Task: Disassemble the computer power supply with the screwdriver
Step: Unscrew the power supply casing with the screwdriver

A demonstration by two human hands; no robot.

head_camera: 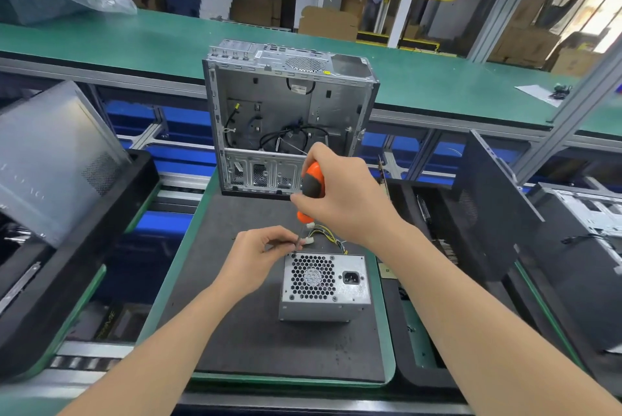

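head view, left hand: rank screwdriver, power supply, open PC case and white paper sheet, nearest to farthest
1. screwdriver: shaft at the left hand fingertips.
2. power supply: just to its right.
3. PC case: behind, standing upright.
4. paper sheet: far back right.

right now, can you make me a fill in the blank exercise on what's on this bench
1. The right hand holds the screwdriver by its orange and ___ handle.
2. The left hand pinches the shaft at the upper ___ corner of the power supply.
3. On the power supply's face, the socket sits to the ___ of the fan grille.

Missing words: black; left; right
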